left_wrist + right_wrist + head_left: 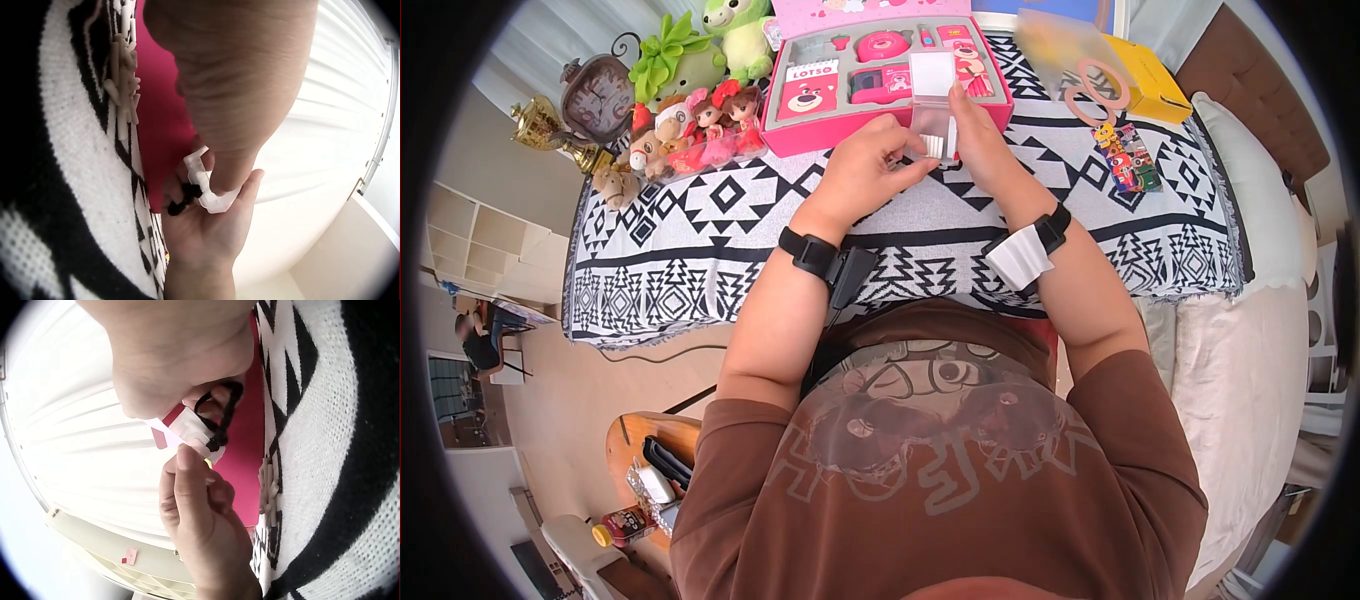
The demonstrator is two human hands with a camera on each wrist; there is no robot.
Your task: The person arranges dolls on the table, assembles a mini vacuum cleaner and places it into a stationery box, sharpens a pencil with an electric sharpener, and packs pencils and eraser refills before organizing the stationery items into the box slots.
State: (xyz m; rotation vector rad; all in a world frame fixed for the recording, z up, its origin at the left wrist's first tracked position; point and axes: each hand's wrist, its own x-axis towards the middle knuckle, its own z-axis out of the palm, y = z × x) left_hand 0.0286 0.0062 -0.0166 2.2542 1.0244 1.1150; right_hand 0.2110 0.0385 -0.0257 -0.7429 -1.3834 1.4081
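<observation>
Between both hands is a small clear plastic box (934, 115) with a white flap at its far end and a row of short white sticks (934, 146) at its near end. My right hand (990, 152) holds the box from the right side, fingers wrapped behind it. My left hand (863, 168) has curled fingers, with thumb and fingertips at the box's near edge, right by the sticks; whether they pinch a stick too, I cannot tell. A dark hair-tie-like loop (232, 406) hangs by the right fingers in the right wrist view. Loose pale sticks (125, 75) lie on the patterned cloth.
Beyond the hands stands a pink gift box (800, 135) with a bear notebook and accessories. Plush toys (675, 75), dolls (730, 125) and a trophy (540, 125) crowd the left. On the right are a yellow box (1155, 85), pink rings (1100, 90) and colourful cards (1130, 160).
</observation>
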